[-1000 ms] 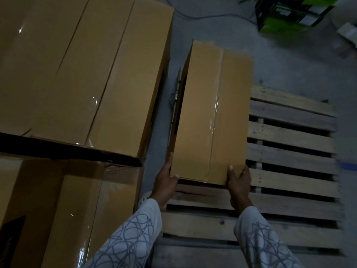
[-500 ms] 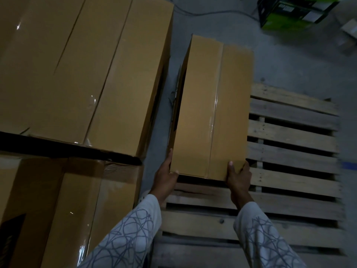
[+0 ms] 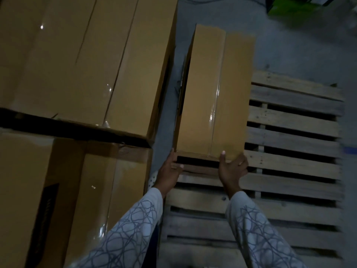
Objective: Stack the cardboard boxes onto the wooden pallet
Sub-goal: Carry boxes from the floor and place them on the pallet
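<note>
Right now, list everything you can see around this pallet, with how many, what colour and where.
Long narrow brown cardboard box, taped: one, brown, centre, near end raised over the pallet's left side.
Slatted wooden pallet: one, pale wood, on the floor, right.
Large brown cardboard boxes: several, brown, stacked at left; exact count unclear.
Green and black object: one, top right, blurred.
Concrete floor: grey, around everything.
Patterned sleeves: two, white, bottom.
Left hand: one, grips the box's near left corner.
Right hand: one, grips its near right corner.
</note>
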